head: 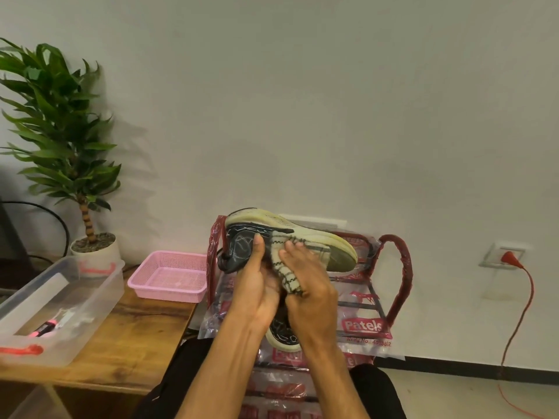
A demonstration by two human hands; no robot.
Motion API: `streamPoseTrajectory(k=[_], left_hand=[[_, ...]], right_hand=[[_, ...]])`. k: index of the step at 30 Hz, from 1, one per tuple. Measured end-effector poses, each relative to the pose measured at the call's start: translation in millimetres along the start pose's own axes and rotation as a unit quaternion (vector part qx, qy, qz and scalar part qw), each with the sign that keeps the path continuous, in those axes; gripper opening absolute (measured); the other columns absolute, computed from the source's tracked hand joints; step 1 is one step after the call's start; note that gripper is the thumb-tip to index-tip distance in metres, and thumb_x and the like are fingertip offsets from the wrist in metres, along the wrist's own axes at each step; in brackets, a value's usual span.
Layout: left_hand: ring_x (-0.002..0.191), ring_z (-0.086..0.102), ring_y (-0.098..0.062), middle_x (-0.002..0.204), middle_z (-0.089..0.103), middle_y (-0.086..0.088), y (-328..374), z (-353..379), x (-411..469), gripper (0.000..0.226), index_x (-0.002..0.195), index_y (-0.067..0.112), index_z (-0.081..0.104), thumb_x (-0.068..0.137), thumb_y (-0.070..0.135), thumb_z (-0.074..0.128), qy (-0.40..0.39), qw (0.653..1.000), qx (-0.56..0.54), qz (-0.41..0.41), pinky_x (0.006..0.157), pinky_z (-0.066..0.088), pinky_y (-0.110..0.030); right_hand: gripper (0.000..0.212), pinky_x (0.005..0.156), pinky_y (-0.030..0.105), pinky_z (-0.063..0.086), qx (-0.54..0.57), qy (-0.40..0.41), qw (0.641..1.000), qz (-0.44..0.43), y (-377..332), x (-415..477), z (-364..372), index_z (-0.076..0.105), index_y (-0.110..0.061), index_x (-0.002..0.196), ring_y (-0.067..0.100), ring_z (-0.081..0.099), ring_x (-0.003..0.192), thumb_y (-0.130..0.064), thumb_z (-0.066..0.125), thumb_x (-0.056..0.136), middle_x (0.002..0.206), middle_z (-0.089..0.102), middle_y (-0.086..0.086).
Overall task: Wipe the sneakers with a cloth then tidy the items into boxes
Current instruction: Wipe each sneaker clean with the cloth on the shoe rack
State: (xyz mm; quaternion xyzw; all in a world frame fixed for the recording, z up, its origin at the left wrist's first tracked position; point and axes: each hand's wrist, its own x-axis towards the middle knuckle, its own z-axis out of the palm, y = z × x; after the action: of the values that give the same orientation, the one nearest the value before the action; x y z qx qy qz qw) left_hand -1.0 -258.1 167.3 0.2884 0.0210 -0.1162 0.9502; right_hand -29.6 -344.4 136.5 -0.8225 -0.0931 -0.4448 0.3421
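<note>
A black sneaker with a cream sole [305, 234] is held up sideways in the middle of the view, sole facing up and away. My left hand [252, 285] grips it from below, thumb up against the black upper. My right hand [305, 282] holds a cream checked cloth [286, 269] bunched against the shoe's side. A second sneaker [282, 334] lies below my hands, mostly hidden by my wrists, on a clear plastic bag with red print [363, 316].
A wooden table [130, 334] stands at the left with a pink basket [171, 278] and a clear plastic box [63, 300] holding small items. A potted plant [60, 131] stands behind it. A red cable [520, 303] hangs from a wall socket at the right.
</note>
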Motion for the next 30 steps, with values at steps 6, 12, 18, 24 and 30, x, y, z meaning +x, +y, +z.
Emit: streamPoseTrajectory(k=[6,12,18,24,30], left_hand=[[0.101,0.071,-0.027,0.111,0.071,-0.02,-2.2,3.8,-3.9,0.041,0.116,-0.004,0.062,0.098,0.032,0.052,-0.008,1.0,0.013,0.01,0.077,0.059,-0.035],[0.118,0.063,-0.03,0.125,0.065,-0.022,-4.0,1.4,-7.5,0.056,0.134,-0.004,0.051,0.091,0.033,0.059,-0.002,1.0,0.0,0.018,0.1,0.051,-0.042],[0.111,0.066,-0.033,0.119,0.067,-0.023,-3.0,2.1,-9.5,0.054,0.122,-0.004,0.06,0.091,0.039,0.058,-0.005,1.0,0.02,0.001,0.096,0.052,-0.043],[0.116,0.064,-0.031,0.123,0.066,-0.022,-5.5,9.4,-12.1,0.049,0.127,-0.003,0.058,0.095,0.035,0.055,-0.033,0.999,0.034,0.002,0.102,0.048,-0.043],[0.116,0.064,-0.029,0.122,0.067,-0.02,-3.9,11.3,-14.9,0.048,0.127,-0.002,0.057,0.092,0.031,0.057,-0.035,0.998,0.043,0.02,0.099,0.05,-0.04]], right_hand=[[0.068,0.109,0.044,0.038,0.041,0.015,0.997,0.064,-16.9,5.9,4.2,0.055,-0.015,0.128,0.011,0.045,0.128,0.015,0.059,0.067,0.129,0.054,-0.006],[0.078,0.103,0.046,0.045,0.027,0.04,0.99,0.129,2.3,5.1,-0.3,0.048,-0.026,0.129,0.008,0.043,0.128,0.023,0.058,0.07,0.13,0.05,-0.013],[0.078,0.108,0.044,0.039,0.032,0.021,0.998,0.044,-16.7,-4.7,1.7,0.051,-0.022,0.129,0.008,0.044,0.131,0.023,0.063,0.067,0.132,0.051,-0.011],[0.08,0.11,0.036,0.038,0.068,0.017,0.983,0.167,-18.5,6.1,-11.0,0.046,-0.031,0.13,-0.001,0.035,0.132,0.023,0.055,0.072,0.133,0.045,-0.018],[0.078,0.108,0.038,0.042,0.094,0.018,0.977,0.188,-6.9,6.2,-17.6,0.05,-0.033,0.129,0.001,0.039,0.133,0.022,0.054,0.074,0.135,0.05,-0.015]])
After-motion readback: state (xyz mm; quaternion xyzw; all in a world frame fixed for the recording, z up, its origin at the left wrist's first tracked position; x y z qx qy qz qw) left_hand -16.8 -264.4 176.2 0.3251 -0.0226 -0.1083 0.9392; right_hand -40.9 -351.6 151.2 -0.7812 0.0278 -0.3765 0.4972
